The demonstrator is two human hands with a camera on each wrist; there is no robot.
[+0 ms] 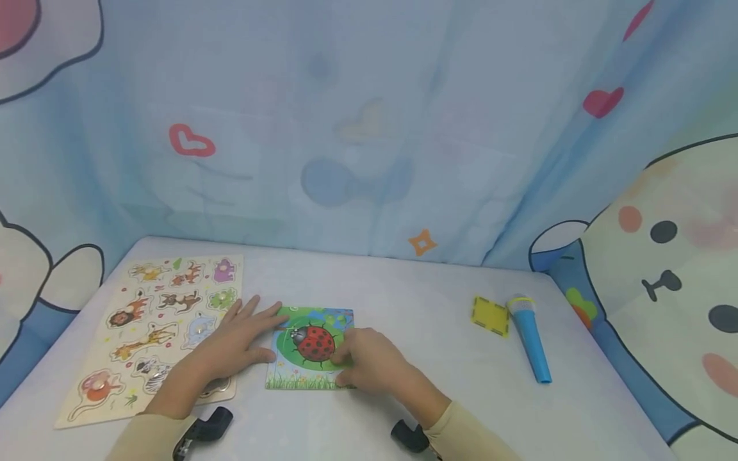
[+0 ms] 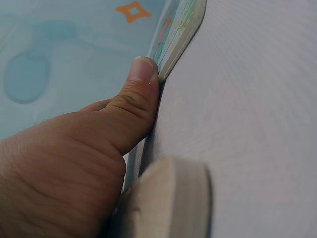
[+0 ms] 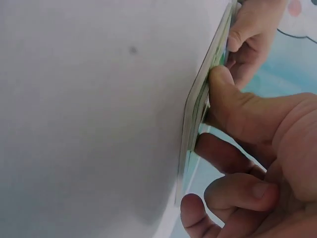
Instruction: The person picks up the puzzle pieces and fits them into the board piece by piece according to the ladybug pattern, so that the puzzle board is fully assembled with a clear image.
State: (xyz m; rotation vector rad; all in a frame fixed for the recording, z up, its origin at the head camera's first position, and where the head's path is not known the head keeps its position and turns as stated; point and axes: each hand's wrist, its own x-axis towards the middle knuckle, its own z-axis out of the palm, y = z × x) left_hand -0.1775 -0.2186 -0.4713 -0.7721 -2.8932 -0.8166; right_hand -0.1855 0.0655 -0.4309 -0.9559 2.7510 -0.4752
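A square ladybug puzzle (image 1: 316, 344) with a green, flowery border lies flat on the white table. My left hand (image 1: 239, 339) spreads over its left side, fingertips on the upper left corner and thumb at the left edge. In the left wrist view, the thumb (image 2: 141, 74) touches the puzzle's edge. My right hand (image 1: 371, 362) pinches at the puzzle's right side with thumb and forefinger. The right wrist view shows the puzzle's layered edge (image 3: 190, 114) beside those fingers; whether a single piece is raised cannot be made out.
A wooden animal peg board (image 1: 138, 346) lies at the left, partly beneath my left forearm. To the right are a yellow square plate (image 1: 490, 315) and a blue toy microphone (image 1: 532, 339). A printed blue curtain (image 1: 357, 128) hangs behind the table.
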